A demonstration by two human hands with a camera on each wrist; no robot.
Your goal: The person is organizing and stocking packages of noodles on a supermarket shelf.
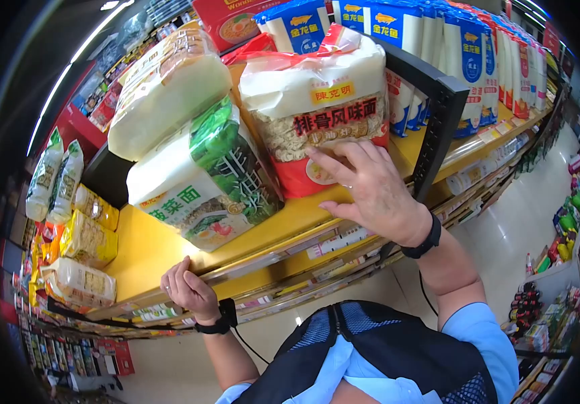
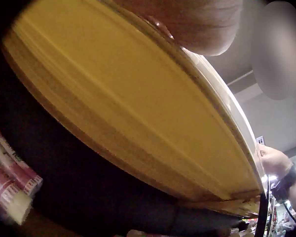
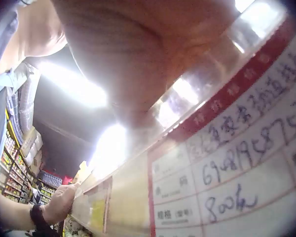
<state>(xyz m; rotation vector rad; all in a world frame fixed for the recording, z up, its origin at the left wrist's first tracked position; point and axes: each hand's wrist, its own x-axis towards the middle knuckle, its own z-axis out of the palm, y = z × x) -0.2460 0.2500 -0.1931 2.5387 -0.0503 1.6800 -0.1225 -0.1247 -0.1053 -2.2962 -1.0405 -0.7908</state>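
Observation:
My right hand (image 1: pixel 379 192) is at the lower front of a red-and-white bag of noodles (image 1: pixel 337 124), fingers spread and slightly bent, fingertips over its printed face. That bag stands upright on a yellow shelf (image 1: pixel 132 269). Left of it is a green-and-white noodle pack (image 1: pixel 236 182), tilted, with another white noodle pack (image 1: pixel 169 101) above and behind it. My left hand (image 1: pixel 190 289) rests at the shelf's front edge, below the green pack, holding no pack. In the left wrist view the shelf's yellow underside (image 2: pixel 128 94) fills the middle, with part of the hand above it.
A black metal upright (image 1: pixel 438 135) stands right of the red bag. Beyond it are rows of blue-and-white noodle packs (image 1: pixel 470 74). Yellow noodle packs (image 1: pixel 88 236) sit at the shelf's left end. A handwritten price label (image 3: pixel 227 173) runs along the shelf front. Lower shelves lie beneath.

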